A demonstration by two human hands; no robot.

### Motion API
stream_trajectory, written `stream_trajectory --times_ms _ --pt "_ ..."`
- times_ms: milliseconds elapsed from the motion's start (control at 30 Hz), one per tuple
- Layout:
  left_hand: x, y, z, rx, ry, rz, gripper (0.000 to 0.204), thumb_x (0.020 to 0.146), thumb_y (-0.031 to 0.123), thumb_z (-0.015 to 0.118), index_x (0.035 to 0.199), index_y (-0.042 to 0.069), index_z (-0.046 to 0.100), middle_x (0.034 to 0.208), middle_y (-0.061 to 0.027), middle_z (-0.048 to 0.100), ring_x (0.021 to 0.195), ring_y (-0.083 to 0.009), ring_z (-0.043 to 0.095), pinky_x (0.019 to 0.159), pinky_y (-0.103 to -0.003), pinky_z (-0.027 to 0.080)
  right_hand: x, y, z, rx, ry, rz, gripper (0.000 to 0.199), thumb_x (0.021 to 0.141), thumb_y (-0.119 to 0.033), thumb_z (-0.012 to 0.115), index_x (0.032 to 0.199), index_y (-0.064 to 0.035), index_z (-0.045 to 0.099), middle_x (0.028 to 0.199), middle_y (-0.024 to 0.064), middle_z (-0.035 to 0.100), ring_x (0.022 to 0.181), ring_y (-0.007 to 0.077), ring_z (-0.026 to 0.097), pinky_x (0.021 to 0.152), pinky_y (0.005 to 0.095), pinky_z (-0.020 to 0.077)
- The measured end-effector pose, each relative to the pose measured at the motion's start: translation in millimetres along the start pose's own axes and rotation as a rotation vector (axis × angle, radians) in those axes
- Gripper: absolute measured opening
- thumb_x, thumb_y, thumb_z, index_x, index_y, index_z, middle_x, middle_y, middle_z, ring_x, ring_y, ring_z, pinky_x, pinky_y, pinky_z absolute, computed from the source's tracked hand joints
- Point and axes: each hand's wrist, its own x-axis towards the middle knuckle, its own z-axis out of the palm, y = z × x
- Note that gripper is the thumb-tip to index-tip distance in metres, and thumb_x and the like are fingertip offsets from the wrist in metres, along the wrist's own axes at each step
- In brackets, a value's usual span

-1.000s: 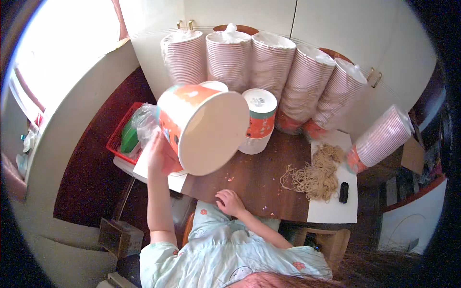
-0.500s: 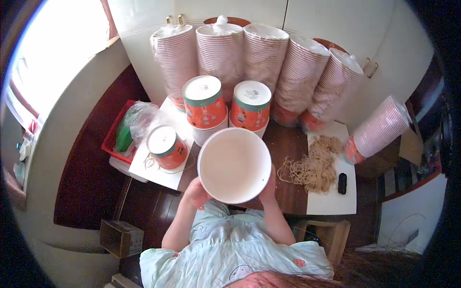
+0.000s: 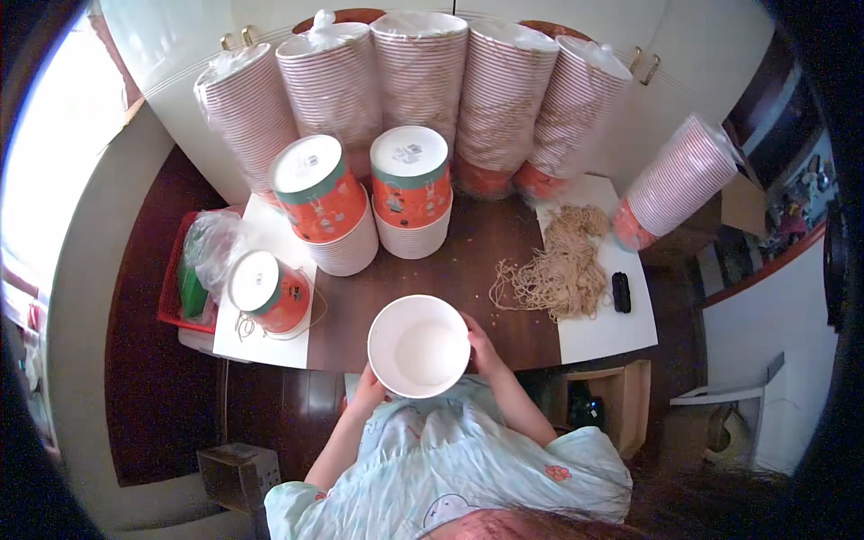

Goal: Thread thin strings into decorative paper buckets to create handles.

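Between my two hands is a white-lined paper bucket, its open mouth tilted up so that the bare inside shows. My left hand grips its lower left side, and my right hand grips its right side; some fingers are hidden behind the wall. The bucket is over the near edge of the brown table, close to my body. Beyond it stand two upside-down stacks of orange and green buckets, the left stack and the right stack. One more upside-down bucket has string about it at the left.
Several tall plastic-wrapped bucket stacks line the back. A leaning stack is at the right. Tangled beige string lies beside a small black object. A red basket stands left; a wooden stool is below the right edge.
The bucket has gone down and away from my head, toward the table's near edge, with both hands still on it. My view has shifted, so the table things appear further left.
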Motion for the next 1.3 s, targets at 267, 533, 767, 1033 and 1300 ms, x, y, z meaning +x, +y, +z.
stream_trajectory --times_ms 267,533,767,1033,1300 --pt "8 3 6 -0.024 -0.023 0.111 0.032 0.085 0.011 0.049 0.114 0.008 0.037 0.088 -0.0044 0.054 0.064 -0.0099 0.055 0.044 -0.022 0.044 37 -19 -59 -0.721 0.364 -0.110 0.018 0.079 -0.018 0.055 0.085 -0.0018 0.060 0.083 0.0052 0.061 0.078 0.0139 0.056 0.071 0.0262 0.0436" --pt "5 14 0 -0.138 0.102 0.248 0.035 0.085 0.010 0.048 0.117 0.009 0.036 0.090 -0.0048 0.054 0.073 -0.0123 0.056 0.050 -0.022 0.043 80 -30 -123 -1.436 0.628 -0.272 0.009 0.076 -0.011 0.055 0.081 -0.0065 0.060 0.080 0.0128 0.056 0.078 0.0302 0.055 0.068 0.0386 0.0446" --pt "9 -2 -9 -0.126 0.127 0.303 0.031 0.085 0.011 0.051 0.114 0.008 0.040 0.092 -0.0030 0.055 0.073 -0.0112 0.055 0.055 -0.021 0.041 96 -43 -130 -1.506 0.486 -0.224 0.009 0.075 -0.012 0.056 0.077 -0.0065 0.062 0.084 0.0117 0.057 0.084 0.0294 0.053 0.074 0.0365 0.0432" --pt "17 -1 -14 -0.112 0.122 0.384 0.017 0.082 0.009 0.055 0.097 0.002 0.054 0.082 -0.0029 0.058 0.072 -0.0082 0.053 0.061 -0.022 0.044 103 -137 -79 -0.804 0.443 -0.296 0.014 0.081 -0.014 0.058 0.081 -0.0004 0.060 0.074 0.0038 0.060 0.069 0.0079 0.054 0.064 0.0216 0.0422" --pt "2 62 -3 -0.125 0.279 0.592 0.014 0.080 0.004 0.055 0.094 0.000 0.056 0.083 -0.0037 0.057 0.070 -0.0074 0.052 0.063 -0.020 0.043 72 -167 -5 -0.336 0.075 -0.209 0.009 0.085 -0.011 0.052 0.085 -0.0029 0.056 0.073 0.0007 0.056 0.070 0.0084 0.055 0.067 0.0216 0.0447"
